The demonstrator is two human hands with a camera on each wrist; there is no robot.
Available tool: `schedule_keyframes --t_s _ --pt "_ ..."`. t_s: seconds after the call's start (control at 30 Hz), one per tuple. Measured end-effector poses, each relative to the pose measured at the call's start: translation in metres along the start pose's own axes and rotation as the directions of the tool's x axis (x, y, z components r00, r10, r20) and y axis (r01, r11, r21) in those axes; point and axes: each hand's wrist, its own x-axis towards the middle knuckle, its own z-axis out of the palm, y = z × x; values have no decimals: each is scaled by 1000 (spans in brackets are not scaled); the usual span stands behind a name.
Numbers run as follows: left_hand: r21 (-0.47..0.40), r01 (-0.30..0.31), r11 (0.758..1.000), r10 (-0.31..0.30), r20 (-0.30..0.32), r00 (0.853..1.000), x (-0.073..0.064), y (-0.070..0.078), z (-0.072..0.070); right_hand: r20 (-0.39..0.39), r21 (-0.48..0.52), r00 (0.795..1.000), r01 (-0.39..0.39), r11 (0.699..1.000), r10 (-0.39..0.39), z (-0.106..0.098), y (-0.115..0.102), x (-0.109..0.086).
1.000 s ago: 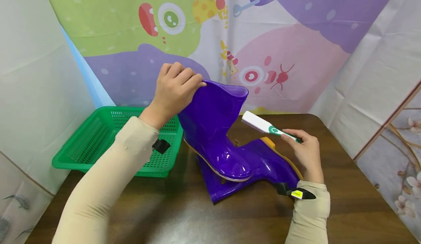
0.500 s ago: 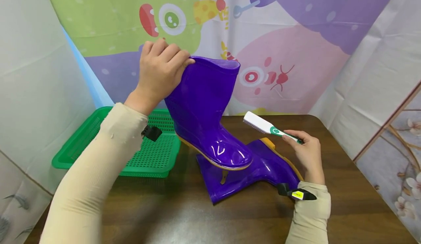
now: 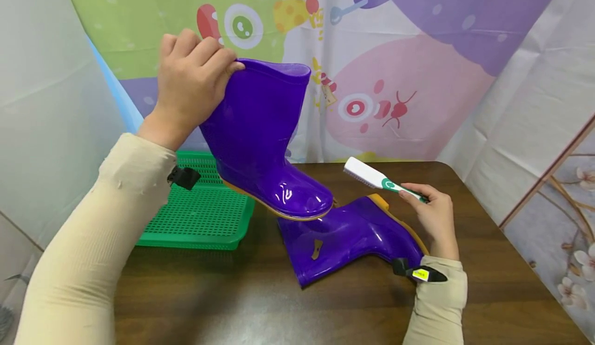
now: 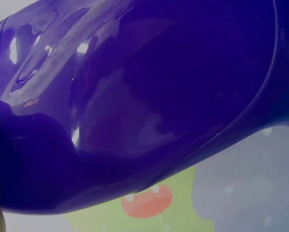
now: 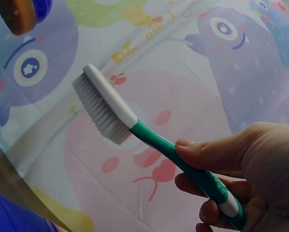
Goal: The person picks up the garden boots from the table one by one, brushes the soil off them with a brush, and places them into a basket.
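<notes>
The left hand (image 3: 190, 79) grips the upper boot (image 3: 260, 128), at ten o'clock from the right hand (image 3: 433, 217), whose grasped brush (image 3: 384, 183) points lengthwise toward it.

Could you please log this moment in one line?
left hand: holds raised boot; right hand: holds brush; other boot: lying on table; green basket: left

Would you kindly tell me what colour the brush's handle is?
The handle is green with some white, clearest in the right wrist view.
</notes>
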Motion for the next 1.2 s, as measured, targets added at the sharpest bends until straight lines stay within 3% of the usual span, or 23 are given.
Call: schedule_keyframes --t_s 0.27,0.47,0.9,1.2 --pt "34 18 999 -19 29 999 -1 -15 -14 0 -23 1000 12 1000 -12 -2 1 1" --pt "63 79 995 -83 62 995 -7 -24 -25 1 -27 1000 21 999 -21 -1 1 0" --pt "147 205 968 -221 98 970 -33 -40 -44 6 11 1000 5 1000 -5 1 0 1" --pt "220 218 951 -249 121 961 -49 -57 -55 19 30 1000 -13 999 12 2 2 1"
